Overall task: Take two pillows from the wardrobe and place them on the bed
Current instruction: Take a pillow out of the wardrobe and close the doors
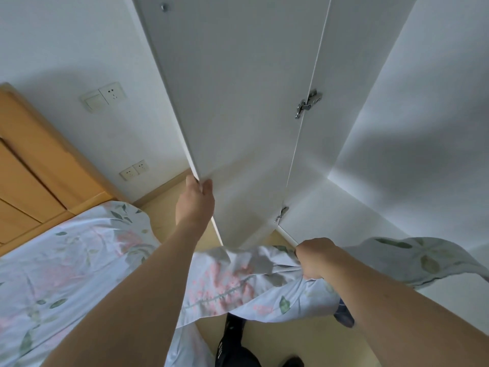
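Underfoot, pale yellowish flooring (169,205) runs between the bed (66,260) and the white wardrobe (370,128), with smooth white walls (66,49) behind. The bed, at the left, is covered by a wrinkled light sheet printed with pink flowers and green leaves, and its headboard (31,160) is warm orange wood with flat panels. Two sets of wall sockets (104,96) sit above and beside it. The wardrobe door (238,102) is a flat matte white panel with a metal hinge (308,103) on its right. The left hand (197,200) grips that door's lower edge, thumb on the front face, fingers wrapped behind. The right hand (316,258) is curled tightly around a soft pillow (251,282) in matching floral fabric, held low before the wardrobe, off the bed.
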